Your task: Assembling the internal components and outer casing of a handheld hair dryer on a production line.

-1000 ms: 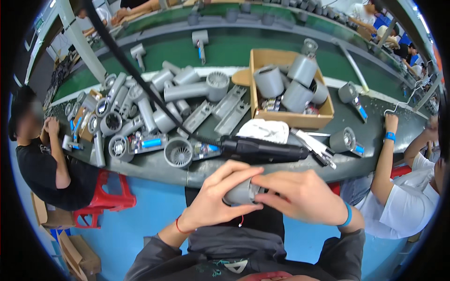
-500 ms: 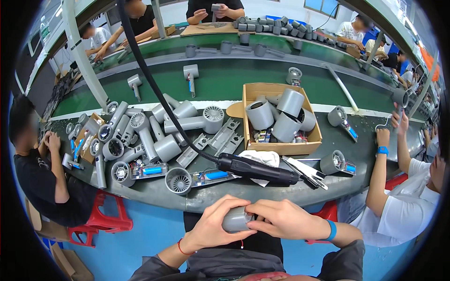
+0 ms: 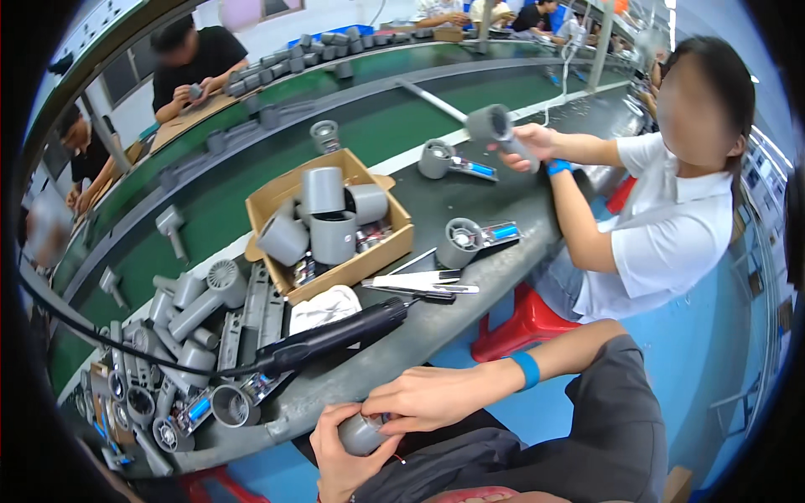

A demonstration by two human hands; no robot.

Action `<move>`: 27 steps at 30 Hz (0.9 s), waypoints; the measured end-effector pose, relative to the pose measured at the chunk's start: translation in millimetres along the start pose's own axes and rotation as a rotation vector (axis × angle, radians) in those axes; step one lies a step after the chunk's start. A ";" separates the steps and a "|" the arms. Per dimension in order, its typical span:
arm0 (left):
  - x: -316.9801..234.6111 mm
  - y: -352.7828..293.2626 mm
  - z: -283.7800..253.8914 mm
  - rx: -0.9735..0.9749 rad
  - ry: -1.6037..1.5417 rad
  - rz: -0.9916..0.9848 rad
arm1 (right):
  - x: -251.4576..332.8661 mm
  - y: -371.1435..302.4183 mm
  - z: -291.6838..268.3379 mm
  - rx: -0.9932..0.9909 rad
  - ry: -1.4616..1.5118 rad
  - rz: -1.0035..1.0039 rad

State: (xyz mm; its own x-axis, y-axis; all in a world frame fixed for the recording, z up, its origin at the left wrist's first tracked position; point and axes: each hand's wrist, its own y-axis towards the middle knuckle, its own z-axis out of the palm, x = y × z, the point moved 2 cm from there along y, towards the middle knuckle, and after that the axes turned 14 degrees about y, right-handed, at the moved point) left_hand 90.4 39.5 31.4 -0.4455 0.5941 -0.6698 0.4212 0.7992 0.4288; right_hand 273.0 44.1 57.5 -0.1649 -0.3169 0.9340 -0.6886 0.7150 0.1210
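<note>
Grey plastic cylindrical housing (image 3: 362,432) held low over lap, below bench edge (image 3: 335,394), cupped in left hand (image 3: 340,457), right hand (image 3: 428,398) pinching its top end — looks like mid-fit of a part, next probably needs firm seating push, square alignment.

Housings (image 3: 334,220) in box (image 3: 394,243) on bench (image 3: 470,201)

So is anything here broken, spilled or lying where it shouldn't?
Nothing stands out. Both hands, left hand and right hand, hold a small grey cylinder near the lap; grey housings sit in the cardboard box.
</note>
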 end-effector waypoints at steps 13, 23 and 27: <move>-18.0 -2.7 2.5 0.127 0.059 -0.179 | -14.6 -18.3 9.1 -0.060 0.114 -0.082; -15.7 0.0 3.9 0.267 -0.060 -0.129 | -7.9 -28.3 10.9 -0.113 0.294 0.020; -30.4 -2.1 0.5 0.309 -0.155 -0.253 | -2.5 -33.5 10.6 -0.090 0.342 0.064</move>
State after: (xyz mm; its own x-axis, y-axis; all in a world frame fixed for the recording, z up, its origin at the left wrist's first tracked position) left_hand 103.4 19.8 50.5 -0.4509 0.3435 -0.8238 0.5417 0.8389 0.0533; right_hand 289.0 14.3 47.5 0.0505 -0.0537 0.9973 -0.6171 0.7834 0.0735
